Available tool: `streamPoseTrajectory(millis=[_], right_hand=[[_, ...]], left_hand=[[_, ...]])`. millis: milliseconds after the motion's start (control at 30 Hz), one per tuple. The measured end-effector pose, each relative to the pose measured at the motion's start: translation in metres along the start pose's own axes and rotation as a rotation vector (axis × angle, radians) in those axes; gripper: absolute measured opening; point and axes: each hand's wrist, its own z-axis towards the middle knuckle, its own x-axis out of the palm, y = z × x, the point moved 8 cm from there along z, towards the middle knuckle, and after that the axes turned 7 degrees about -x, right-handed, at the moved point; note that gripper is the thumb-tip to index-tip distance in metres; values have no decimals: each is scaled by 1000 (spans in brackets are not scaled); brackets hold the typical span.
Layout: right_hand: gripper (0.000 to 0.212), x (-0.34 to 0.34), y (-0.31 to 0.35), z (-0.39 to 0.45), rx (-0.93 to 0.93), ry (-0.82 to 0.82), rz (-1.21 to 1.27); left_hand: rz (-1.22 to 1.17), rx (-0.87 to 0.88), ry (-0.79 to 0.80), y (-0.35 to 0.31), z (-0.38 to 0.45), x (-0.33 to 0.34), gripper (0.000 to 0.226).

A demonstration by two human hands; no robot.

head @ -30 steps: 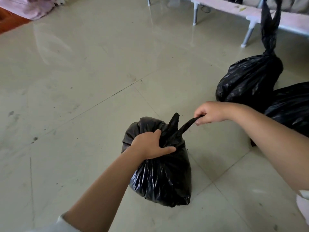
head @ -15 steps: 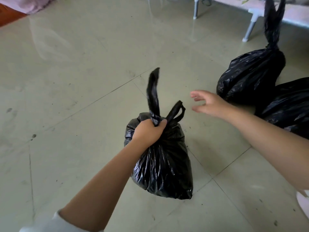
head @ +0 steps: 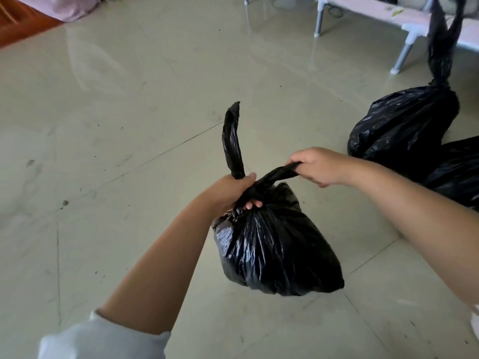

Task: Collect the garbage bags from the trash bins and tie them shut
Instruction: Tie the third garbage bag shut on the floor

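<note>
A full black garbage bag (head: 274, 244) stands on the tiled floor in the middle of the view. My left hand (head: 230, 190) is closed around its gathered neck. One twisted strip (head: 232, 141) of the bag's top sticks straight up from that fist. My right hand (head: 318, 165) grips the other strip (head: 277, 174) and holds it stretched out to the right. A second black bag (head: 399, 123) with a tall knotted top sits on the floor at the right.
A third black bag (head: 458, 172) lies partly cut off at the right edge, beside the second one. White metal furniture legs (head: 404, 51) stand behind them at the top right. A wooden edge (head: 18, 24) and pink cloth lie top left.
Half a second ago my right hand was open and off the bag; now it grips the right strip and pulls it sideways. My left hand keeps hold of the neck.
</note>
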Motion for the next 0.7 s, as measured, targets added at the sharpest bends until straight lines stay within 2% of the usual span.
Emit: streamPoseTrajectory(millis=[133, 267, 367, 500, 600, 700], right_hand=[[29, -8, 15, -10, 24, 117, 145], [36, -3, 13, -21, -29, 192, 85], [34, 23, -1, -31, -47, 332, 91], [34, 55, -26, -36, 22, 496, -23], [35, 52, -42, -31, 90, 465, -149], [32, 41, -43, -27, 75, 435, -236]], left_hand=[[-207, -69, 146, 2, 4, 14, 39], [-423, -42, 180, -3, 5, 11, 35], [-563, -59, 160, 4, 8, 8, 39], [-542, -67, 137, 18, 7, 15, 32], [-444, -36, 121, 25, 7, 16, 33], [-289, 6, 116, 27, 4, 15, 37]])
